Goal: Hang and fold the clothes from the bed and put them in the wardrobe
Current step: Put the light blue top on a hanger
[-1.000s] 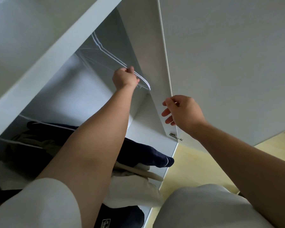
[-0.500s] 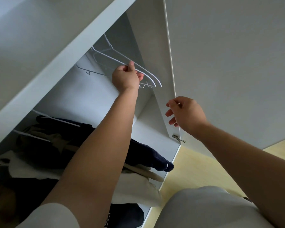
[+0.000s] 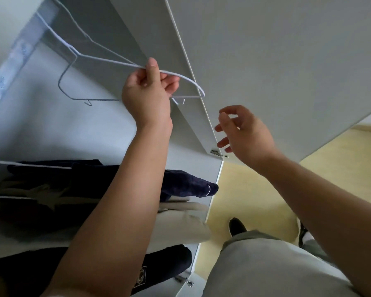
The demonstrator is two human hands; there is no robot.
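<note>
Left hand (image 3: 147, 97) pinches the sloped arm of a wire hanger (image 3: 116, 61) just inside the wardrobe door (image 3: 287, 61), right hand (image 3: 244, 131) loosely spread, empty; hanger judged light, springy, slick, best gripped near the hook.

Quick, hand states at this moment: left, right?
Left hand: pinches the white wire hanger.
Right hand: open, fingers loosely curled, holding nothing.

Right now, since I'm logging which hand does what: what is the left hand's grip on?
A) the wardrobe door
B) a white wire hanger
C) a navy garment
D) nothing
B: the left hand pinches the white wire hanger between thumb and fingers, while the right hand is open and holds nothing.
</note>
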